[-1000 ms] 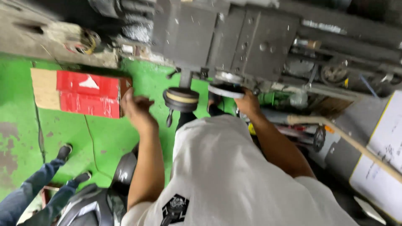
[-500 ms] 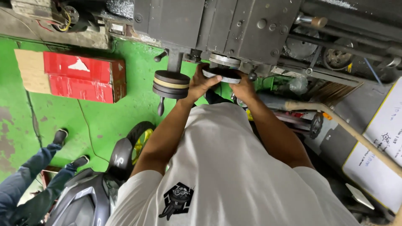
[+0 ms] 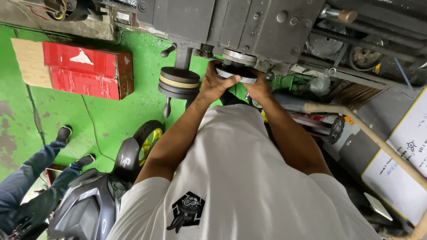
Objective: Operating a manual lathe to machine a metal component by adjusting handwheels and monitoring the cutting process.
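Observation:
Both my hands grip a round grey metal disc point(image 3: 238, 74) on the front of a large grey machine point(image 3: 262, 26). My left hand point(image 3: 214, 82) holds its left edge, thumb over the rim. My right hand point(image 3: 259, 87) holds its right side from below. A second metal ring point(image 3: 240, 57) sits just behind the disc against the machine. To the left stands a black handwheel with a tan band point(image 3: 179, 82) and a handle hanging down. My white shirt point(image 3: 240, 178) fills the lower middle.
A red cardboard box point(image 3: 84, 71) lies on the green floor point(image 3: 106, 120). A dark scooter with a yellow-rimmed wheel point(image 3: 147, 142) stands at lower left, beside another person's legs in jeans point(image 3: 31, 178). A beige pipe point(image 3: 369, 138) and a whiteboard point(image 3: 400, 155) are at right.
My left hand moved from open air near the handwheel onto the disc, joining my right hand. The view has drawn closer to the machine.

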